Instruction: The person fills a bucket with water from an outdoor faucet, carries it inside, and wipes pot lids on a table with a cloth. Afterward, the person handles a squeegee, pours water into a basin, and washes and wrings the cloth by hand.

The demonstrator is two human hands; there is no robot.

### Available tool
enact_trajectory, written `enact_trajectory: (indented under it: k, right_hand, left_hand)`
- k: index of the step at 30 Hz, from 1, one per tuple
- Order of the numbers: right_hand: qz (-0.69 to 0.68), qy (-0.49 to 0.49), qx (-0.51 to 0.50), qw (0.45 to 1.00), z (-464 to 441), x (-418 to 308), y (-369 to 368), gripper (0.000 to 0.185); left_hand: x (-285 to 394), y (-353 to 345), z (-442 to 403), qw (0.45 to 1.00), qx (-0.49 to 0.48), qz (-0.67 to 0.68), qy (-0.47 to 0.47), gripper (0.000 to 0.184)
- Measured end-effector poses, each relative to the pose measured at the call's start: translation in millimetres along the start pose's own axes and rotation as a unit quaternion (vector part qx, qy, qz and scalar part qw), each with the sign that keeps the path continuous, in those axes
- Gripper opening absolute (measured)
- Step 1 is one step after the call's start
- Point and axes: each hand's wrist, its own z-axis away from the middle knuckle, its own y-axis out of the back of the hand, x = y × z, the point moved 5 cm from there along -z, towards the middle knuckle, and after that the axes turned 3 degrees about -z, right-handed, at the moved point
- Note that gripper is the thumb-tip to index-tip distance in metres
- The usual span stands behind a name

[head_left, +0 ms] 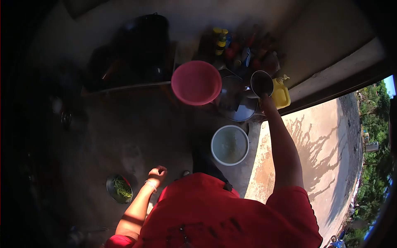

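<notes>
A: Quick rundown, biggest 1st?

B: Sunlit ground [297,144] is showing outside, w/ dark branching marks. Inside, a pink basin [196,82] is sitting just beside a big shiny-rimmed pan [248,113]. A white tub [230,144] is standing nearer the person, holding cloudy liquid.

A: Smaller stuff?

B: Dark bowl [111,191] w/ green stems [122,187] is lying on the floor, L side. Yellow plastic container [282,96] is standing by the doorway, partly hidden behind a dark round vessel [262,84].

A: Where's that vessel, exactly? And the hands?

B: It's showing above the pan's R side; can't tell if they're touching. R hand [266,100] is gripping it at the near edge, finger detail too dim. L hand [157,174] is hanging nr the bowl, well apart from the vessel, fingers curling into a loose fist. Pale wristband [151,185] is circling that wrist.
</notes>
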Motion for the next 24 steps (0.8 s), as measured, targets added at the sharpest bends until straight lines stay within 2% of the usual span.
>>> enact_trajectory:
  k: [1, 2, 3, 4, 5, 6, 7, 8, 9, 10, 11, 12, 13, 14, 15, 17, 19, 21, 22, 24]
  right_hand:
    - [-0.042, -0.094, 0.0, 0.995, -29.4, 7.7, 2.2, 0.02]
    - [-0.083, -0.186, 0.0, 0.979, -54.9, 12.7, 3.1, 0.029]
    - [-0.085, -0.186, -0.01, 0.979, -88.8, 22.3, -7.6, 0.029]
    - [0.083, -0.132, -0.043, 0.987, -123.0, 37.1, -20.9, 0.035]
    - [0.248, -0.072, -0.076, 0.963, -144.5, 47.5, -35.8, 0.042]
    - [0.245, -0.071, -0.085, 0.963, -154.1, 45.6, -40.1, 0.042]
    - [0.235, -0.069, -0.051, 0.968, -160.3, 37.2, -34.8, 0.044]
    - [0.225, -0.069, -0.018, 0.972, -171.5, 42.0, -36.9, 0.046]
    - [0.224, -0.07, -0.027, 0.972, -183.5, 47.8, -42.3, 0.046]
    - [0.283, -0.023, -0.066, 0.957, -198.4, 67.1, -60.2, 0.042]
    - [0.341, 0.027, -0.106, 0.934, -207.7, 84.5, -77.9, 0.039]
    - [0.34, 0.029, -0.118, 0.932, -214.3, 97.5, -88.9, 0.039]
    - [-0.059, -0.185, -0.096, 0.976, -217.4, 123.1, -95.9, 0.039]
    - [-0.443, -0.369, -0.049, 0.816, -208.9, 129.1, -108.0, 0.042]
    - [-0.442, -0.377, -0.053, 0.812, -205.1, 127.4, -107.9, 0.042]
    - [-0.62, -0.443, -0.069, 0.644, -162.9, 81.8, -92.7, 0.024]
    - [-0.493, -0.406, -0.173, 0.75, -124.2, 67.8, -93.5, 0.033]
    - [-0.308, -0.424, -0.211, 0.825, -73.3, 22.3, -94.0, 0.046]
    - [-0.292, -0.449, -0.264, 0.802, -49.9, 7.0, -103.0, 0.055]
    - [-0.448, -0.423, -0.26, 0.743, -15.4, -5.1, -143.5, 0.05]
  left_hand:
    - [-48.6, -17.0, -13.2, 0.997, -0.037, 0.062, 0.037, 0.022]
    - [-58.6, -14.0, -10.2, 0.984, -0.076, 0.117, 0.109, 0.021]
    - [-82.7, -17.9, -9.7, 0.963, -0.073, 0.187, 0.181, 0.019]
    - [-90.7, -12.1, -5.7, 0.954, -0.043, 0.206, 0.212, 0.019]
    - [-93.3, -2.4, -3.2, 0.975, -0.027, 0.149, 0.16, 0.016]
    - [-107.4, -1.1, -1.6, 0.966, -0.04, 0.149, 0.207, 0.017]
    - [-97.2, 8.8, 2.6, 0.959, -0.005, 0.131, 0.252, 0.018]
    - [-88.9, 14.0, 0.4, 0.952, -0.027, 0.128, 0.278, 0.019]
    - [-81.9, 18.2, 1.2, 0.943, -0.052, 0.124, 0.305, 0.02]
    - [-98.8, 10.8, -0.9, 0.93, -0.031, 0.189, 0.315, 0.021]
    - [-59.0, 26.7, -4.1, 0.938, -0.022, 0.108, 0.329, 0.018]
    - [-67.1, 25.2, -17.4, 0.952, -0.079, 0.103, 0.276, 0.017]
    - [-80.1, 19.6, -31.4, 0.961, -0.134, 0.099, 0.22, 0.015]
    - [-70.9, 20.6, -42.2, 0.949, -0.111, 0.132, 0.263, 0.016]
    - [-58.1, 20.3, -52.5, 0.947, -0.115, 0.127, 0.27, 0.016]
    - [0.7, 37.3, -88.1, 0.921, -0.054, 0.255, 0.291, 0.019]
    - [12.1, 33.7, -118.8, 0.927, -0.065, 0.262, 0.26, 0.019]
    - [28.7, 31.1, -144.8, 0.933, -0.074, 0.271, 0.227, 0.019]
    - [41.5, 30.2, -158.7, 0.935, -0.083, 0.268, 0.218, 0.019]
    - [69.8, 30.4, -186.7, 0.933, -0.112, 0.273, 0.205, 0.021]
